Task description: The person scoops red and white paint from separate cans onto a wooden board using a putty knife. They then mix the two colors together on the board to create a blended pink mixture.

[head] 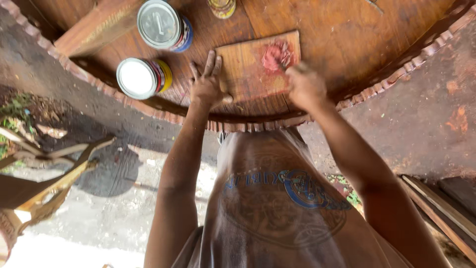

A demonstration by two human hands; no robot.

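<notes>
On the round wooden tabletop [347, 34], near its carved edge, lies a small flat wooden board [248, 69] w/ a blob of reddish putty-like paste [277, 55] on its far right corner. The left hand [206, 84] lies flat by the board's left edge, fingers [210, 62] spread and extended, thumb against the near-left corner; it pins or steadies the board and isn't wrapped round anything. The right hand [305, 85] sits at the board's right edge just below the paste. It's blurred, fingers curled in, and I can't tell whether it holds a scraper or a bit of paste.

Board looks thin, stiff, light, prob. easy to slide on the smooth tabletop, so pressing down from above or pinching it by the bare left or near edges seems best, away from the smear. The paste looks soft and sticky and would likely smudge onto anything touching it.

Beyond the left hand stand two paint-type tins: one w/ a white lid [141, 78], one w/ a grey lid [162, 25], both shut. A small jar [222, 7] sits at the top edge.
</notes>
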